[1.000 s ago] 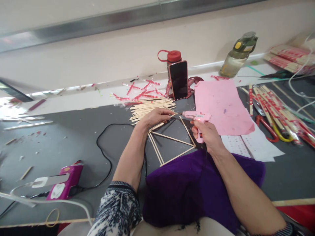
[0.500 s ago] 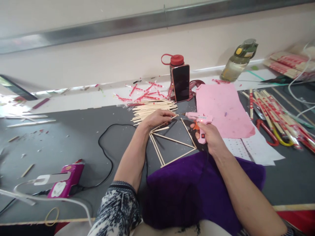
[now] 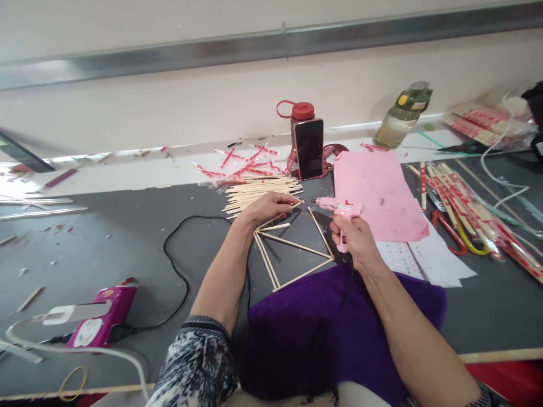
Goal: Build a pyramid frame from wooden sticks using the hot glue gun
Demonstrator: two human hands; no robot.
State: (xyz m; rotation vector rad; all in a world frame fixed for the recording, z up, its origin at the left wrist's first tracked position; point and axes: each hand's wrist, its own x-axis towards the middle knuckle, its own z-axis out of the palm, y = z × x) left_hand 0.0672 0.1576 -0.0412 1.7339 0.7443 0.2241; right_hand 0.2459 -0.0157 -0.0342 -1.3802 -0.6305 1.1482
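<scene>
A red-capped bottle (image 3: pixel 302 121) with a phone (image 3: pixel 309 148) leaning on it stands at the counter's (image 3: pixel 106 237) far edge. A green-lidded bottle (image 3: pixel 403 115) stands farther right. A magenta box (image 3: pixel 99 317) lies near the front left corner.

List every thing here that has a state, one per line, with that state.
left hand: pinching a stick of the stick frame
right hand: gripping the glue gun
glue gun: red light on, nozzle towards the frame's top corner
stick frame: flat on the table, one corner lifted
phone: screen dark, propped against the red-capped bottle
red-capped bottle: upright, capped
green-capped bottle: leaning, capped
</scene>
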